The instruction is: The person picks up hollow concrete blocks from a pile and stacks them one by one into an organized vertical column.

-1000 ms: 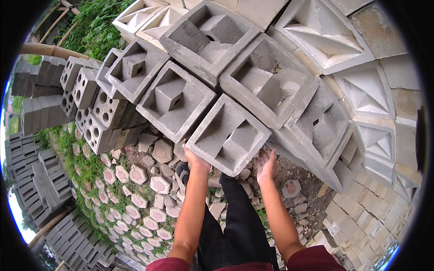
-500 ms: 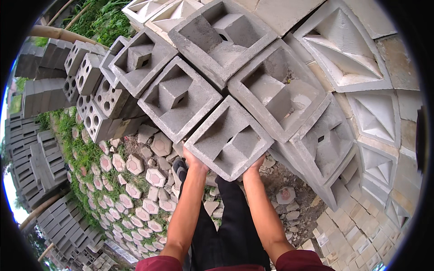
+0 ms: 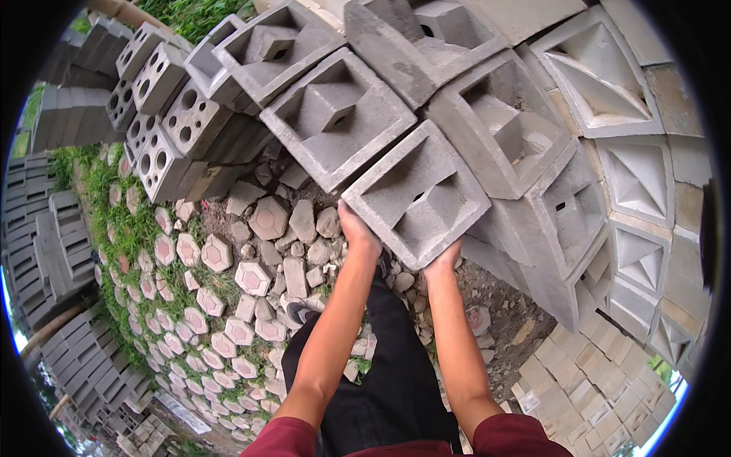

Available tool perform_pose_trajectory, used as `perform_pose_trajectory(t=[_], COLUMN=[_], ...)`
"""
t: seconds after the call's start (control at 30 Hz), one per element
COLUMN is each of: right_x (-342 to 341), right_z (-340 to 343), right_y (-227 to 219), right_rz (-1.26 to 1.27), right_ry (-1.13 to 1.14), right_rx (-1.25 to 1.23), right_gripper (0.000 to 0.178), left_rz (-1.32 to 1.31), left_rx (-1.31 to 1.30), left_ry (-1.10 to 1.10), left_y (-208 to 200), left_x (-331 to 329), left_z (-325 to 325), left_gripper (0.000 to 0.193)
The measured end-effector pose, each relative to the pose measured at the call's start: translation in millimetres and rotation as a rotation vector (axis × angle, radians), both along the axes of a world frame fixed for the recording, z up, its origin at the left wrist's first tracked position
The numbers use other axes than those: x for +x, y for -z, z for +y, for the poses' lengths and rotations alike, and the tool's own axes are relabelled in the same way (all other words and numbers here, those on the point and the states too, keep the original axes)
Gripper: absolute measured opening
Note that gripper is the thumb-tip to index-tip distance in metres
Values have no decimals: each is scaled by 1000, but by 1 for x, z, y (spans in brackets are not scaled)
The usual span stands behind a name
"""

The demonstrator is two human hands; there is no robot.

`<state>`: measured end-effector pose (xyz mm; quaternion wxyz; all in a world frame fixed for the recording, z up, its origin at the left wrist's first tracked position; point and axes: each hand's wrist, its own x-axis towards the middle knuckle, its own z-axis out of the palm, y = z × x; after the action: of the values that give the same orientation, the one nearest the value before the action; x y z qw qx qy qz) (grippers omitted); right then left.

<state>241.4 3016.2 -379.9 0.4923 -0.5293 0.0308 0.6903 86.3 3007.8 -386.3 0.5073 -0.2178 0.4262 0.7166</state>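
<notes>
A grey concrete ventilation block (image 3: 426,209), square with a recessed face and a small slot in it, is between my two hands. My left hand (image 3: 359,232) grips its left corner, fingers mostly hidden behind the block. My right hand (image 3: 445,260) is closed on the lower right edge, fingers tucked underneath. The block lies close against a similar ventilation block (image 3: 335,122) on its upper left and a larger one (image 3: 499,126) on its upper right. Whether it rests on anything behind cannot be seen.
Tilted grey blocks (image 3: 560,209) and pale diamond-faced blocks (image 3: 636,179) are stacked on the right. Perforated blocks (image 3: 186,118) stand at left. Rubble (image 3: 295,276) and hexagonal pavers (image 3: 215,254) in grass cover the ground around my feet. Pale tiles (image 3: 590,377) lie lower right.
The view has shifted, so the stacks and the held block sit higher and further right. Both hands keep their grip, and the block stays at about the same spot beside its neighbours.
</notes>
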Motion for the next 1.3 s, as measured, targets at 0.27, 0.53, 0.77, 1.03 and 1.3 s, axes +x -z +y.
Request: perform_pose_trajectory(t=[0.27, 0.53, 0.77, 1.03, 1.3], right_x=[-32, -163, -302, -426, -464], right_z=[-129, -246, -376, -541, -695], right_y=[40, -7, -97, -196, -240], right_rz=[-231, -201, -329, -192, -118], right_ry=[-311, -907, -1469, -2277, -2834], right_rx=[-277, -134, 89, 593, 1024], right_gripper=[62, 56, 38, 31, 33], left_rz=[151, 220, 205, 181, 48], left_rx=[-80, -226, -313, -139, -317], left_ry=[302, 230, -211, -968, -1406], left_y=[30, 2, -87, -201, -240], left_x=[-40, -153, -239, -233, -114], left_z=[-149, -385, -606, -777, -863], left_gripper=[64, 53, 48, 45, 46])
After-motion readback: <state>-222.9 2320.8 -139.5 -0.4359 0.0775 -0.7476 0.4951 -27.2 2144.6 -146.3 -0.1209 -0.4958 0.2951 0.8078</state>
